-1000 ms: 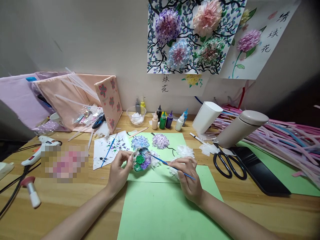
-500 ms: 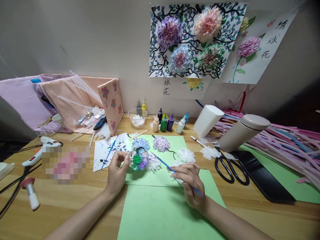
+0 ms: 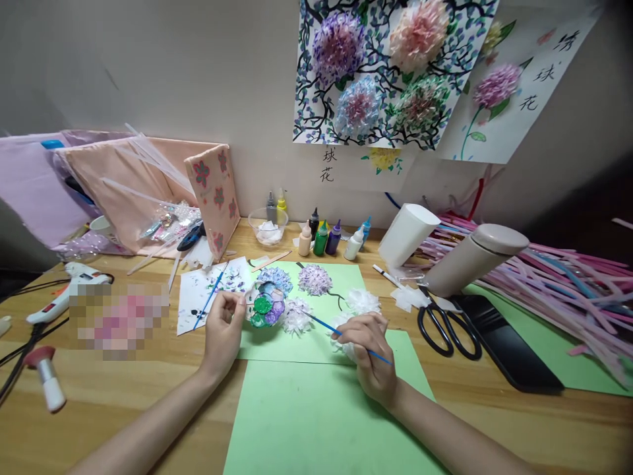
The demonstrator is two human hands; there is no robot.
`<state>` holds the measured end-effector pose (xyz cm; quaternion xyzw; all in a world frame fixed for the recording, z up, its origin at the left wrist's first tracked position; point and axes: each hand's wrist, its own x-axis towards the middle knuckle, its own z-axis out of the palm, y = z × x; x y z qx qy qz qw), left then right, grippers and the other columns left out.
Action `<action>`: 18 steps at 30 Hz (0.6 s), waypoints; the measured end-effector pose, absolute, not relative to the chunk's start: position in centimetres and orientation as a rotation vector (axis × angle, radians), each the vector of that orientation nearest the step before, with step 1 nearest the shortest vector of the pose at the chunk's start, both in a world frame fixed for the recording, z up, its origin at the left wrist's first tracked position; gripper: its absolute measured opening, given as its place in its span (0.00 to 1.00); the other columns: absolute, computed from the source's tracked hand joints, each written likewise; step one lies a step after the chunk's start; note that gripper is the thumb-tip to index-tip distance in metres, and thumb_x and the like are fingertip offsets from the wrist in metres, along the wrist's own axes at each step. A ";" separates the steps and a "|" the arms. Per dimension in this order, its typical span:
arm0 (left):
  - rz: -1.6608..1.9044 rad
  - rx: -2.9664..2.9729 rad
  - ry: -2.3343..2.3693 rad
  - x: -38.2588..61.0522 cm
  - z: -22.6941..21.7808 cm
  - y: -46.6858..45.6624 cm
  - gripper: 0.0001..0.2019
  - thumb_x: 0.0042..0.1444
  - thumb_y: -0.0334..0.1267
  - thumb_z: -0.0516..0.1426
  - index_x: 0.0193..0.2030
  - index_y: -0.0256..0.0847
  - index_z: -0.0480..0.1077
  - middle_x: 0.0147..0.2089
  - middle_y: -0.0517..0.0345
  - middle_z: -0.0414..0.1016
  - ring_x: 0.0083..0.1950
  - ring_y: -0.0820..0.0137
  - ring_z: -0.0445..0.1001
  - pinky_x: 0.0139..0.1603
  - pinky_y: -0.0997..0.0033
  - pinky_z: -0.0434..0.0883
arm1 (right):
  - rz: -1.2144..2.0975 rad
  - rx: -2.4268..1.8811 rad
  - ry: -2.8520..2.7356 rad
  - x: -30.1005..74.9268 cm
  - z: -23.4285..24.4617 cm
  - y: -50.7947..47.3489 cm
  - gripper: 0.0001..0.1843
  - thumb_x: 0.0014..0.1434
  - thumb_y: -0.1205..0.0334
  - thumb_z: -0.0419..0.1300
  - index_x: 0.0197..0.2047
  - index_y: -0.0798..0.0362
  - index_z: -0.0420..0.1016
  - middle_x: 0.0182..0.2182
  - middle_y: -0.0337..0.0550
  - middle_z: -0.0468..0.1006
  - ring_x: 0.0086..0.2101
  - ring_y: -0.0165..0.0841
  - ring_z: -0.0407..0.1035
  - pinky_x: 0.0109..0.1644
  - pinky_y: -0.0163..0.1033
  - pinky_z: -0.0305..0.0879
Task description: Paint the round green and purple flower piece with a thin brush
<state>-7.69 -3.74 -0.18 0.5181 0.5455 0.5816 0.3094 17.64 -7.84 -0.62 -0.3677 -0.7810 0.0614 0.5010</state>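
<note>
Paint is held in a small round palette [image 3: 266,305], and the palette is pinched at its left edge by the left hand [image 3: 222,330]. The fingers of this hand are closed on it. The palette is held tipped over the far green paper [image 3: 352,277]. Green, purple and blue spots are seen in it.

A thin blue brush [image 3: 330,325] is gripped by the right hand [image 3: 370,353], with the fingers shut around the handle. The brush tip is pointed left, at a white paper flower [image 3: 297,316] just beside the palette. Whether the tip touches the flower cannot be told.

A blue paper flower [image 3: 277,278] and a purple paper flower [image 3: 315,279] are seen on the same green paper. A second green sheet [image 3: 306,422] is laid nearer the person, under the right wrist. Black scissors [image 3: 448,326] are placed to the right, well apart from the hands. Small paint bottles [image 3: 326,237] are lined up by the wall. A glue gun [image 3: 64,293] is left on the wooden table [image 3: 123,396] at the far left.
</note>
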 end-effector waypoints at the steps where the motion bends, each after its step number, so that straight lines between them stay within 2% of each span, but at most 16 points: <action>1: 1.536 1.366 1.436 -7.7 -0.2 -3.7 0.11 0.56 0.45 0.54 0.29 0.42 0.61 0.27 0.63 0.62 0.30 0.73 0.63 0.32 0.75 0.63 | 0.147 -0.901 -1.888 17.6 -0.6 -7.8 0.14 0.66 0.62 0.40 0.37 0.49 0.66 0.30 0.39 0.76 0.35 0.34 0.66 0.44 0.46 0.49; 18: 1.523 1.399 1.459 -7.7 0.0 -3.8 0.11 0.56 0.46 0.54 0.29 0.42 0.60 0.27 0.62 0.62 0.29 0.72 0.64 0.32 0.74 0.64 | 0.086 -0.898 -1.860 17.7 -0.3 -8.1 0.15 0.66 0.60 0.39 0.36 0.48 0.66 0.29 0.39 0.75 0.33 0.34 0.66 0.43 0.45 0.50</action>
